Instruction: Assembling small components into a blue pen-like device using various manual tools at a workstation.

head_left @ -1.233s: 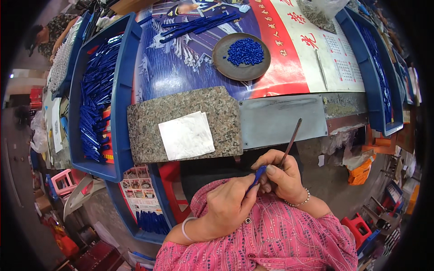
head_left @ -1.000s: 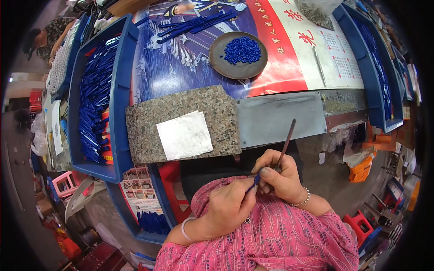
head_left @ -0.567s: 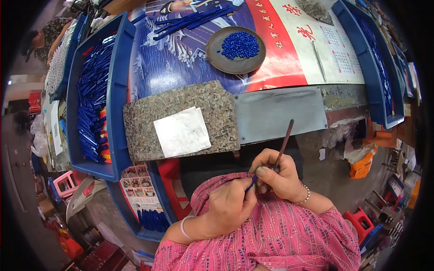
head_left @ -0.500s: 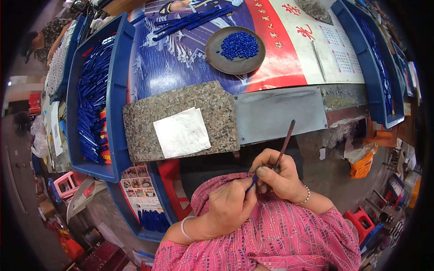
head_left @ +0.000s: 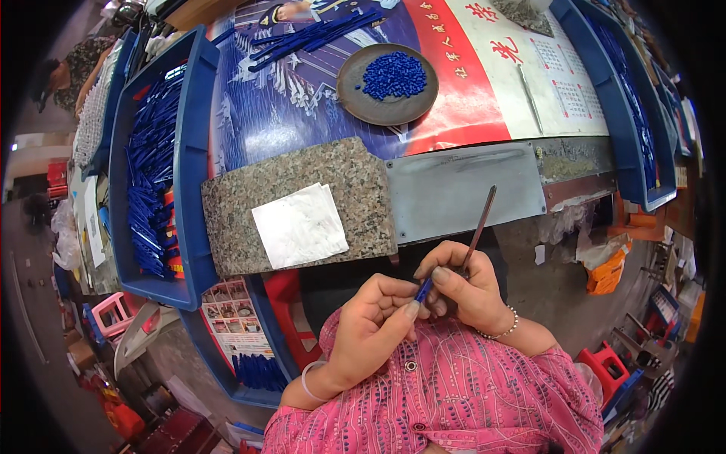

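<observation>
Hands meet close to the person's chest, just below the near edge of the counter [head_left: 461, 189]. The left hand [head_left: 370, 329] has its fingers [head_left: 401, 303] pinched on a small blue piece [head_left: 423, 289], which sits at the lower end of a thin dark rod [head_left: 478, 227]. The right hand [head_left: 465, 291] has its fingers closed around the lower part of that rod, and the rod slants up and to the right, its free tip showing against the grey metal plate on the counter. The two hands touch each other around the blue piece. A pale bangle sits on the left wrist and a beaded bracelet [head_left: 503, 331] on the right one; both sleeves are pink and patterned.

On the counter, just beyond the hands, lies a speckled stone slab [head_left: 355, 174] with a creased white sheet of paper [head_left: 300, 225] on it. Farther back stands a round brown dish [head_left: 348, 83] holding a heap of small blue pieces [head_left: 392, 74]. Beside the dish, to its left, lie several long blue tubes [head_left: 310, 34] on a printed poster that covers the counter. A blue tray [head_left: 195, 151] to the person's left is filled with many more blue tubes, well apart from the hands. Another blue tray [head_left: 605, 91] runs along the right side of the counter.
</observation>
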A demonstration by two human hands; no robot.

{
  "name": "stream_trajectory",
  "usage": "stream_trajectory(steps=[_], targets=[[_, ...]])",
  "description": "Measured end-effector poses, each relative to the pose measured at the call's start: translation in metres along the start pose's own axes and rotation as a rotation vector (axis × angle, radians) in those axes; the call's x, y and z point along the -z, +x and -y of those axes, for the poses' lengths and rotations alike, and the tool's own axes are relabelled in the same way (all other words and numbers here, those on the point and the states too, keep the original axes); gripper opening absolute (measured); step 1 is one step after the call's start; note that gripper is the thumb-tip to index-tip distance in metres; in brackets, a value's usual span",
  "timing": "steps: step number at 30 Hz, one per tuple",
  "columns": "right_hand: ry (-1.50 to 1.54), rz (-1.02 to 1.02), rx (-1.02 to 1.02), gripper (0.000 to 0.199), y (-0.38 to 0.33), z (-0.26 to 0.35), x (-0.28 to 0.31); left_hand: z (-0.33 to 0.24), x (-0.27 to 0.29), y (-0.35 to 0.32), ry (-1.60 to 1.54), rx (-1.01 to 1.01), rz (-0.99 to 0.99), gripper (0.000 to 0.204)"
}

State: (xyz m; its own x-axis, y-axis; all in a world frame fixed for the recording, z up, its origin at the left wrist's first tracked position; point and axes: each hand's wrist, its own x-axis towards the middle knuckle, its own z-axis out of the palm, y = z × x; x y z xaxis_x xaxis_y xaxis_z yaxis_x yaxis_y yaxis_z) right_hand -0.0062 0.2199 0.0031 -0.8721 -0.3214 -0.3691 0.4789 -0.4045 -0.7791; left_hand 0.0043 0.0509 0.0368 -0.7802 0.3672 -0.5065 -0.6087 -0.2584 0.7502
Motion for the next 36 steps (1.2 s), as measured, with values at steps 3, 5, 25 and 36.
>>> stream_trajectory(steps=[3,5,25,36], targets=[[0.008,-0.003,0.001,0.023,0.001,0.001,0.001,0.000,-0.001,0.002,-0.013,0.011,-0.005,0.017],[0.009,-0.001,0.001,0.023,0.001,0.000,0.001,0.000,-0.002,0.002,-0.016,0.009,-0.012,0.017],[-0.046,0.007,-0.187,0.020,0.007,0.004,0.001,0.000,0.007,0.002,-0.003,0.152,0.026,0.013],[0.064,0.023,-0.199,0.019,0.008,-0.002,0.002,0.003,0.016,0.006,-0.112,0.229,0.082,0.011]])
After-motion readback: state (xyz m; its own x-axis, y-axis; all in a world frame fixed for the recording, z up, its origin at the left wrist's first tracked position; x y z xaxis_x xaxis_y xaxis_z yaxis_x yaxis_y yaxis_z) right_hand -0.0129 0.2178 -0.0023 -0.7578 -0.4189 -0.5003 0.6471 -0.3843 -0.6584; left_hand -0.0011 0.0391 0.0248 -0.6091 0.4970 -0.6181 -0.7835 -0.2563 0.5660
